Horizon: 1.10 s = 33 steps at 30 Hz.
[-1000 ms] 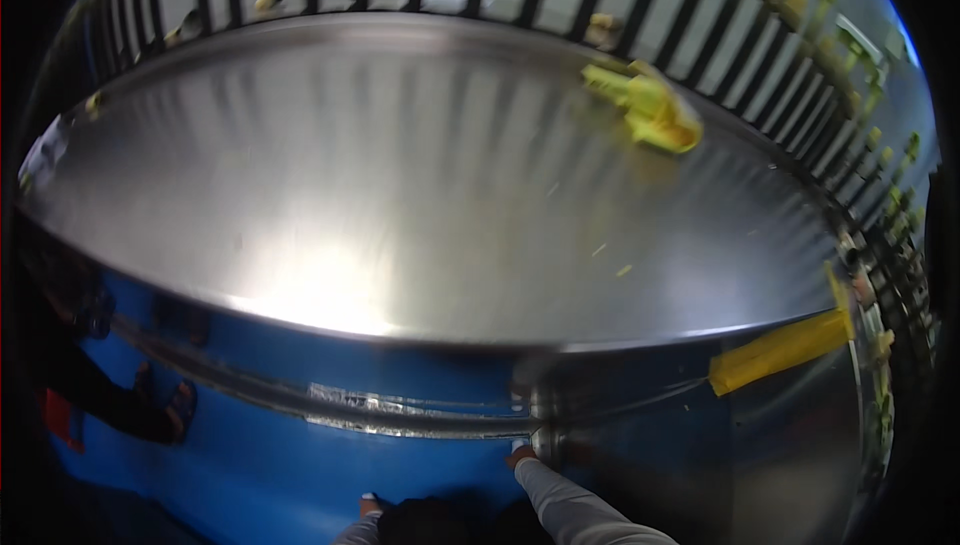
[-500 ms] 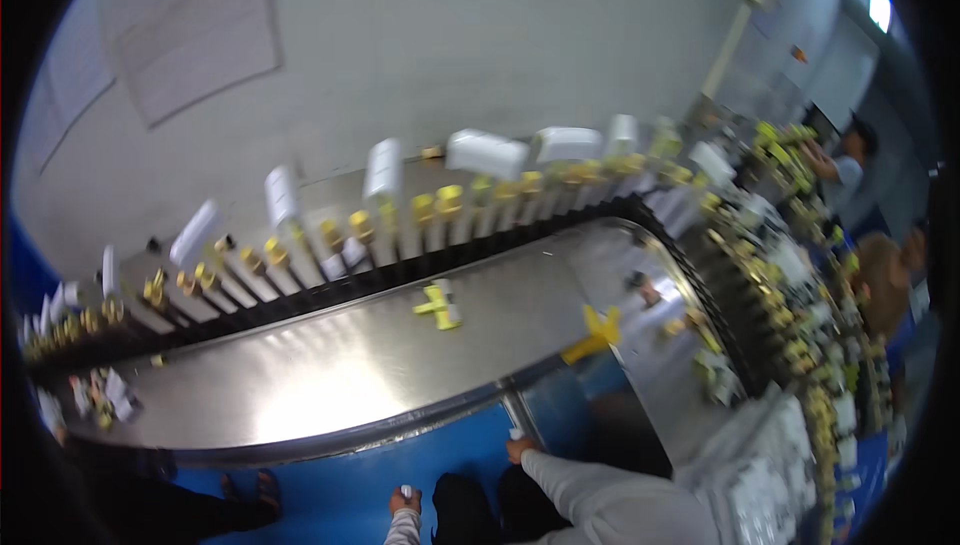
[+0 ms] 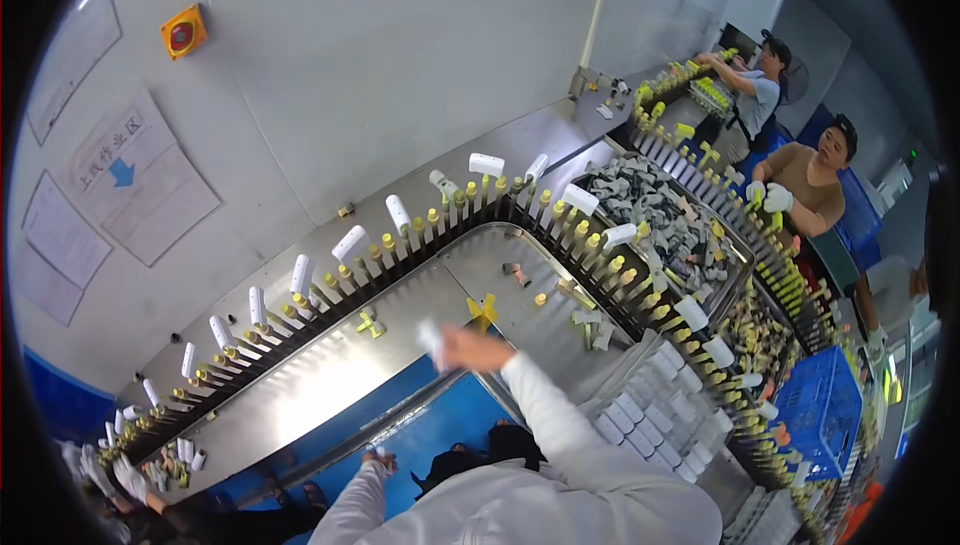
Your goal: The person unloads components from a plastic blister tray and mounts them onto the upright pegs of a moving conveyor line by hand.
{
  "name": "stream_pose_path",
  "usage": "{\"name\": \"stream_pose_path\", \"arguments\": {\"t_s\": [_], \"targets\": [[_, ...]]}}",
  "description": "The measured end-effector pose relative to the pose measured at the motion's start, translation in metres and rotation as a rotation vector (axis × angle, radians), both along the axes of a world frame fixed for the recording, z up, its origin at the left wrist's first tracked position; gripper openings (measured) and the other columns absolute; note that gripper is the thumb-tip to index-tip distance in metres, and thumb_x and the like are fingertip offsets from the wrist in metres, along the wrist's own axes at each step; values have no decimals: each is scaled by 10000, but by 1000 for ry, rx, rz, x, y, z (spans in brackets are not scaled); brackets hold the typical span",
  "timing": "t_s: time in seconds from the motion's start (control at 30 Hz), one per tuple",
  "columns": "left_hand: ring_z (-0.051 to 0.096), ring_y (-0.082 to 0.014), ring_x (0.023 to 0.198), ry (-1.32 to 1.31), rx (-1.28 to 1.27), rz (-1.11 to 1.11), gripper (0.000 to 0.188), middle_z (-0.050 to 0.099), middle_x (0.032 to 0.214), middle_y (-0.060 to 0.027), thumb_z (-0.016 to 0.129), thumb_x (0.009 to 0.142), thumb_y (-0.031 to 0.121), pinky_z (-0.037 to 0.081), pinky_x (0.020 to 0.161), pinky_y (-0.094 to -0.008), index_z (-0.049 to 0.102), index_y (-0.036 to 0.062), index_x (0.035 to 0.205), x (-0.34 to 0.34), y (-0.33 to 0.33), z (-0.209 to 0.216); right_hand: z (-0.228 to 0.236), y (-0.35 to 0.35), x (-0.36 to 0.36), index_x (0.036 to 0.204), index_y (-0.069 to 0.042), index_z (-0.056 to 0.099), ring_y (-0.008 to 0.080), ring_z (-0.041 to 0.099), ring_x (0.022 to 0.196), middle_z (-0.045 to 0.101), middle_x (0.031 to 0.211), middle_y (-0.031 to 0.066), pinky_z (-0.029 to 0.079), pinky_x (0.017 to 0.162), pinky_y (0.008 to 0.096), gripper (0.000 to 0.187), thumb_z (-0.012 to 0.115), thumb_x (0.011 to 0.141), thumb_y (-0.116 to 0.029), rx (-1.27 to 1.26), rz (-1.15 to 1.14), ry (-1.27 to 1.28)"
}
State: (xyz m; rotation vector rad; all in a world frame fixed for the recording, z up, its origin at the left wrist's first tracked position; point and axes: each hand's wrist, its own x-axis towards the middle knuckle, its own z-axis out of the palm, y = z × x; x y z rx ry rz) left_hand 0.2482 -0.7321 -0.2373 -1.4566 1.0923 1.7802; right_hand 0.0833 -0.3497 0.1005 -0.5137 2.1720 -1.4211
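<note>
While the right hand [image 3: 480, 351] grips a white piece [image 3: 432, 339], both blurred, above the near edge of the metal counter [image 3: 300, 385], the left hand [image 3: 381, 461] is lower down, off that edge, apparently curled round a small white object [image 3: 377, 452] too small to make out fully. Just beyond the right hand, yellow tape [image 3: 482, 313] lies by the counter's near edge. Along the back edge and round the far corner runs a line of yellow-tipped posts [image 3: 388, 243], and judging by these the work is partway: white casings [image 3: 398, 213] sit at intervals atop posts on both stretches, while several tips between them stand bare. Whether those bare tips count as unfinished cannot be told. Neither held thing is on a post. Much stock seems left, as many white blocks [image 3: 650, 415] lie in close rows toward the counter's right side. Inside the line, a yellow-green cross-shaped piece [image 3: 371, 325] lies loose near the back edge, and grey parts [image 3: 655, 220] are heaped beyond the right stretch. At the counter's left end, a co-worker's gloved hand [image 3: 130, 480] is beside a small pile of pieces [image 3: 178, 461]; farther right, a person in brown [image 3: 800, 183] wears white gloves.
</note>
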Motion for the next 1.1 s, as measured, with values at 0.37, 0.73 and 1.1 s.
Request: {"name": "stream_pose_path", "arguments": {"t_s": [0.37, 0.73, 1.1], "targets": [[630, -246, 745, 771, -587, -504, 481, 636, 999, -139, 760, 798, 66, 530, 657, -376, 477, 42, 1187, -42, 83, 86, 60, -39, -235, 1296, 4, 525, 346, 700, 842, 696, 906, 203, 561, 736, 471, 421, 566, 906, -151, 701, -583, 632], [659, -241, 675, 1132, -282, -898, 420, 655, 884, -138, 722, 846, 132, 552, 627, -335, 535, -34, 1183, -195, 128, 149, 38, -62, -149, 1489, 41, 221, 415, 433, 1312, 356, 1447, 289, 372, 1085, 438, 762, 629, 876, -156, 294, -567, 724], [640, -175, 634, 1396, 7, -791, 316, 652, 792, -117, 677, 897, 173, 505, 559, -310, 489, -13, 1070, -405, 419, 343, 29, 157, 204, 1203, -40, 589, 300, 676, 927, 658, 1100, 169, 527, 796, 397, 335, 654, 883, -115, 381, -1370, 464]]}}
